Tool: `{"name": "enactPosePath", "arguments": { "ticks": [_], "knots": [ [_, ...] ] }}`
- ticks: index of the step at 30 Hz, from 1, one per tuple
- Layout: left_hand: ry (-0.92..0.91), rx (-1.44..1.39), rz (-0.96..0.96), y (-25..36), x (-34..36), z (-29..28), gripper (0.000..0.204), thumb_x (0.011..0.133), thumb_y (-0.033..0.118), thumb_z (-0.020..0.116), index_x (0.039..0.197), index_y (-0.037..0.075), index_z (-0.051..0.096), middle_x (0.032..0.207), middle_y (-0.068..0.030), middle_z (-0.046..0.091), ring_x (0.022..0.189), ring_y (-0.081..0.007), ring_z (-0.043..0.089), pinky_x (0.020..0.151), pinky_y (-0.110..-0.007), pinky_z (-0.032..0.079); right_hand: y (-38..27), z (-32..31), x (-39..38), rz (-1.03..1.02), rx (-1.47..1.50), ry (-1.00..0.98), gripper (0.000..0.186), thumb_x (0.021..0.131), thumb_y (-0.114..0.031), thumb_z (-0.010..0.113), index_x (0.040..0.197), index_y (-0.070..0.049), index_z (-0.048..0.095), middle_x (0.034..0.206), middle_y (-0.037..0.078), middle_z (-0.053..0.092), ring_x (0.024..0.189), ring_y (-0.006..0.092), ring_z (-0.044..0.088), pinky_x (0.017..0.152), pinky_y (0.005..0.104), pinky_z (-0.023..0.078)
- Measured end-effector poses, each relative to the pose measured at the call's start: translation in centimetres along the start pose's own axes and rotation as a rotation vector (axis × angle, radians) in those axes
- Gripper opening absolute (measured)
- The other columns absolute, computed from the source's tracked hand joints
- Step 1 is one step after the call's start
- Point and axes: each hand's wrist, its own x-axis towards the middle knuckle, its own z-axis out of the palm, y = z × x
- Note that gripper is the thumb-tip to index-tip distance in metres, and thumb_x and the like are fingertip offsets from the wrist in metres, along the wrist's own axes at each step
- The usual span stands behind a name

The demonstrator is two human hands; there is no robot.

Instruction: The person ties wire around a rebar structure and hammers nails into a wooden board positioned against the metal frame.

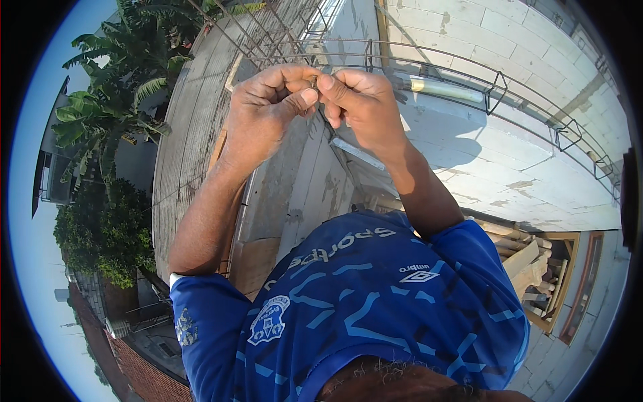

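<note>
Item 1: piece point(313, 82), small, dark; exact kind cannot be told. It is held in the air between the fingertips, carried by no surface, just before the steel cage point(462, 61).

Item 2: left hand point(264, 110); thumb and forefinger pinched on the piece, other fingers curled.

Item 3: right hand point(365, 100); thumb and fingers closed on the piece from the other side.

Step in hand, as judged: the piece is being handled by both hands at once. By the next move, steady fingertips and an unbroken pinch would be called for, a slip being easily made.

Surroundings: block wall point(522, 181), a pale tube point(445, 90) lying near its upper edge; grey roof point(194, 100) left of the hands.

Writing: confined to the blue shirt point(375, 295). Pale lettering is borne across its front, with a diamond-shaped maker's emblem point(419, 276) and a shield crest point(269, 320); the words are left untranscribed.
</note>
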Motion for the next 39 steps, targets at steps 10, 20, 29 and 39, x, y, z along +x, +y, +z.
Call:
{"name": "enactPosePath", "arguments": {
  "ticks": [10, 20, 29, 39],
  "knots": [
    [0.134, -0.023, -0.102, -0.5, 1.1, 0.4, 0.019, 0.089, -0.002, 0.066, 0.108, -0.005, 0.069, 0.076, -0.004, 0.066, 0.062, -0.0088, 0.058, 0.056, -0.023, 0.048, 1.9, 1.9, 0.9, -0.516, -0.399, 0.497, 0.022, 0.087, -0.011, 0.077, 0.101, 0.003, 0.068, 0.082, 0.009, 0.068, 0.066, 0.0121, 0.062, 0.057, 0.0235, 0.047],
    [0.099, 0.036, -0.236, 1.0, 1.9, -0.8, 0.018, 0.085, -0.006, 0.065, 0.102, -0.006, 0.071, 0.075, -0.007, 0.068, 0.056, -0.0088, 0.058, 0.051, -0.022, 0.047, 0.3, 1.1, -0.4, -0.586, -0.82, 0.169, 0.04, 0.09, -0.014, 0.068, 0.122, 0.008, 0.059, 0.097, 0.016, 0.06, 0.076, 0.0303, 0.062, 0.064, 0.037, 0.051],
    [0.047, 0.278, -0.138, 1.8, 1.1, -1.5, 0.019, 0.083, -0.006, 0.067, 0.1, -0.001, 0.075, 0.08, -0.0003, 0.069, 0.068, -0.0051, 0.057, 0.061, -0.02, 0.044, 1.5, 0.5, 0.9, -0.478, -0.497, 0.015, 0.012, 0.092, -0.01, 0.064, 0.092, 0.001, 0.067, 0.071, 0.01, 0.055, 0.061, 0.0227, 0.054, 0.056, 0.0326, 0.043],
    [-0.041, 0.284, -0.097, -0.4, 1.5, -3.0, 0.021, 0.084, -0.004, 0.064, 0.101, 0.0, 0.074, 0.083, -0.008, 0.072, 0.07, -0.0108, 0.065, 0.066, -0.026, 0.054, 2.3, -0.1, 1.9, 0.383, 0.495, -0.233, 0.022, 0.096, -0.015, 0.06, 0.098, 0.007, 0.064, 0.073, 0.003, 0.054, 0.059, 0.0087, 0.047, 0.051, 0.023, 0.034]
  ]
}}
